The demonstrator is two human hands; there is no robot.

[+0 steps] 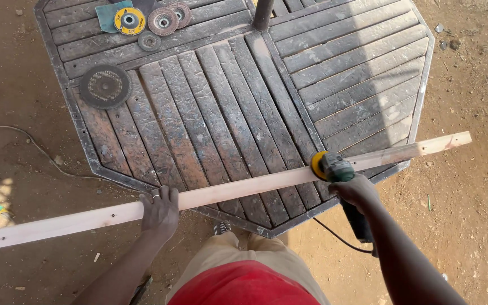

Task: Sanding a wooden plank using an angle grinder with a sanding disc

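Our left hand (159,212) is clamped over the long pale wooden batten (227,192), fingers (156,197) curled shut over its far edge, at about 7 o'clock in the head view. The batten runs corner to corner across the near edge of the dark octagonal slatted metal desk (227,113), low end off the desk at 8 o'clock, high end overhanging at 3 o'clock.

Our right hand (357,189) grips the green angle grinder with the yellow disc (329,166), fingers wrapped closed around the body. Disc sits on the batten's face, near 4 o'clock. Its black cable (340,240) trails down past our right forearm.

At 11 o'clock on the desk: a large grey cut-off disc (105,86). At 12 o'clock: a yellow-labelled disc (129,21) on a teal sheet, two flap discs (164,21) beside it, one small disc (149,40) just below. Dark post (263,14) rises at the desk's far middle.

Bare dirt ground (470,197) all around. Thin cord (29,144) on the dirt at 9 o'clock.
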